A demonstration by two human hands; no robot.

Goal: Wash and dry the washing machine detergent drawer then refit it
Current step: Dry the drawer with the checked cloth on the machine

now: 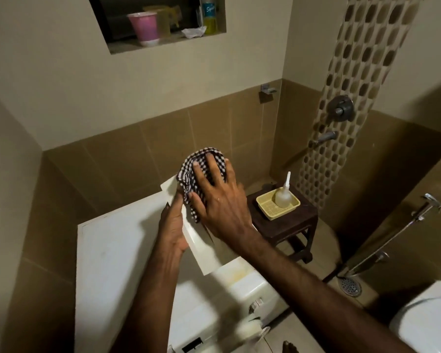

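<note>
The white detergent drawer (201,253) is held up above the white washing machine (117,266), tilted with its far end raised. My left hand (172,230) grips the drawer's left side from below. My right hand (215,197) presses a black-and-white checked cloth (189,174) against the drawer's upper part, fingers spread over the cloth. The cloth covers most of the drawer's far end.
A dark wooden stool (290,225) at the right of the machine carries a yellow basket (266,206) with a squeeze bottle (283,197). Shower taps (340,108) and a hand sprayer (428,205) are on the right walls. A toilet (428,324) is bottom right. A wall niche (163,21) holds cups and bottles.
</note>
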